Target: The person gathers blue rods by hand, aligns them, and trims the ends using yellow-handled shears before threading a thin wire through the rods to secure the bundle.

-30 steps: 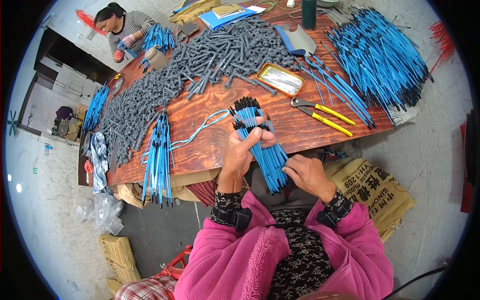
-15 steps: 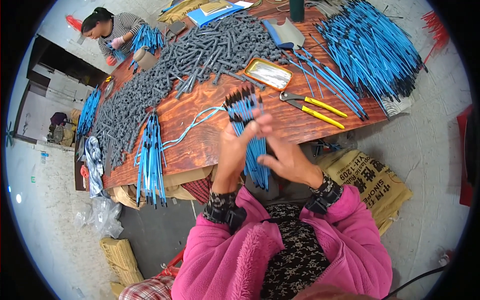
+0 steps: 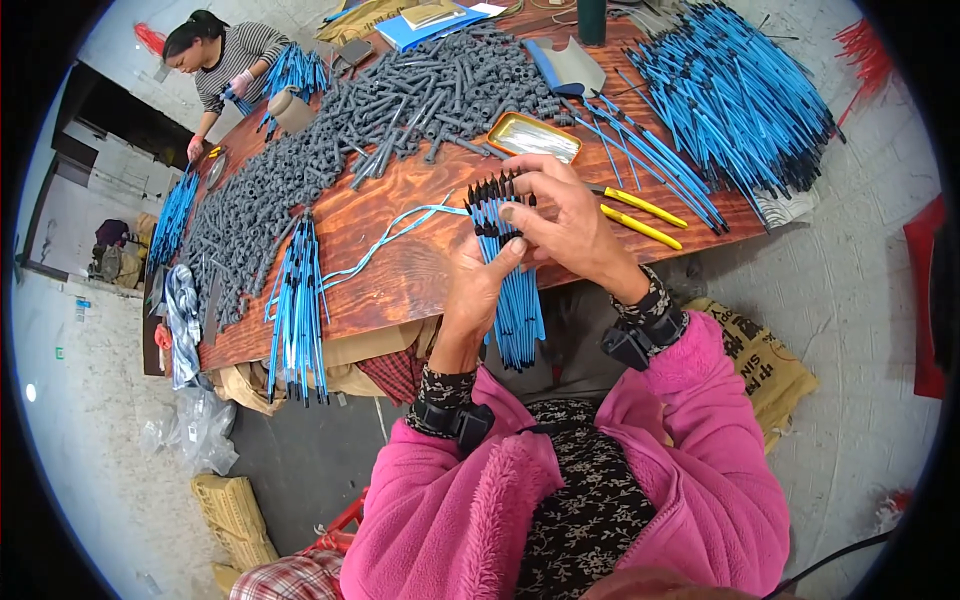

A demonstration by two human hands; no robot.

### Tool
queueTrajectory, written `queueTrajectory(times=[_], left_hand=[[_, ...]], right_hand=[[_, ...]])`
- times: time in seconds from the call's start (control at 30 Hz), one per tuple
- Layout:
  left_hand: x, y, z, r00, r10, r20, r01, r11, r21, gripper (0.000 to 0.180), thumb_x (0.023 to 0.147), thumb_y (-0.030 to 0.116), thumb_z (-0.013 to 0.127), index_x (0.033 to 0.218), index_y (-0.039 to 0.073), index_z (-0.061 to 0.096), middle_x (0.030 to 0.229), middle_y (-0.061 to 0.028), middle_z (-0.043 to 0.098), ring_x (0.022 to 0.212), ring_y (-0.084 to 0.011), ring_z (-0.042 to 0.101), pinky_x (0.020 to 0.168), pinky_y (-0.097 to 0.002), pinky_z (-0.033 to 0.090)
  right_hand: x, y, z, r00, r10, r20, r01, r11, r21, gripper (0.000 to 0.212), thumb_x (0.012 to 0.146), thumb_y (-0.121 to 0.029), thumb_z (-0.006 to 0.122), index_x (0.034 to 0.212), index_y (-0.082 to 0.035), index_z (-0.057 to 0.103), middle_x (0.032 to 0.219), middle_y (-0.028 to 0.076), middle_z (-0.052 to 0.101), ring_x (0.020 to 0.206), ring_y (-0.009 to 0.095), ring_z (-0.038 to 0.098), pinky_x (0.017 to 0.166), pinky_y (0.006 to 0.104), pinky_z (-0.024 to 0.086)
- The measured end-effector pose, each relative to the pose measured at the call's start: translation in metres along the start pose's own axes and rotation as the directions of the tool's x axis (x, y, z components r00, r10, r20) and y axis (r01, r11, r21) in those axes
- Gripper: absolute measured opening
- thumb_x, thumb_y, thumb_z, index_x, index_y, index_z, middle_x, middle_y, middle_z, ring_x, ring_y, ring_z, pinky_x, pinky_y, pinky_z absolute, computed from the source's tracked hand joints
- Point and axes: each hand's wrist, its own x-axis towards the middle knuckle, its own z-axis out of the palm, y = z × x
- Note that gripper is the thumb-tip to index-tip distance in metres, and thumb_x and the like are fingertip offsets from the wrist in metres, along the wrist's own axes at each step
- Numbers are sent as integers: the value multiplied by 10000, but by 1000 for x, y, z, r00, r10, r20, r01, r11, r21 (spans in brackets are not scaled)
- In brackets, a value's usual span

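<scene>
Bundle of blue rods (image 3: 517, 310) up in the head view, over the table's (image 3: 395, 290) near edge! Left hand (image 3: 474, 288) clamped round its upper part; right hand (image 3: 575, 228) curled about the black-tipped top, thumb touching, though whether it pinches, can't tell. Looks light, springy, slippery; best gripped below those tips.

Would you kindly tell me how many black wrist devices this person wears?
2: the left wrist device, below the left hand, and the right wrist device, below the right hand.
</scene>
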Motion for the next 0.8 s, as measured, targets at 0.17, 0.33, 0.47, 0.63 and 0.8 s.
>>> queueTrajectory(times=[0.17, 0.33, 0.47, 0.63, 0.8], left_hand=[[2, -5, -7, 1000, -4, 30, 4, 1000, 22, 270, 952, 108, 651, 1203, 36, 583, 1029, -62, 686, 914, -146, 680, 782, -291, 570], [4, 4, 1, 1000, -27, 15, 27, 998, -64, 319, 973, 177, 638, 1248, 38, 554, 1041, -98, 691, 887, -187, 703, 760, -305, 577], [5, 6, 2, 998, -52, -21, 51, 997, -53, 339, 986, 207, 620, 1269, 39, 540, 1047, -130, 695, 867, -219, 716, 748, -319, 581], [7, 3, 1, 999, -37, -26, 36, 999, -39, 326, 985, 194, 619, 1258, 33, 546, 1049, -143, 698, 872, -228, 718, 753, -327, 584], [6, 2, -1, 999, -44, -32, 43, 999, -18, 303, 986, 179, 614, 1240, 24, 555, 1038, -147, 700, 871, -233, 718, 754, -327, 583]], right_hand=[[7, 13, 5, 984, 103, 148, -134, 967, 217, 189, 890, -148, 695, 882, 33, 641, 1151, 67, 611, 862, 125, 616, 722, 288, 529], [7, -2, 3, 854, 414, 316, -519, 723, 455, 266, 885, -174, 701, 743, 24, 595, 895, 52, 543, 705, 143, 626, 477, 318, 522], [7, 2, 7, 881, 395, 260, -472, 711, 522, 278, 913, -177, 686, 745, 23, 588, 810, 7, 473, 553, 80, 559, 340, 245, 438], [8, 9, 10, 902, 364, 231, -431, 778, 457, 287, 920, -176, 682, 727, 14, 589, 785, 1, 470, 499, 83, 525, 366, 263, 456], [9, 4, 8, 902, 364, 233, -432, 770, 469, 293, 912, -169, 689, 707, 12, 585, 776, 2, 464, 515, 79, 501, 394, 272, 441]])
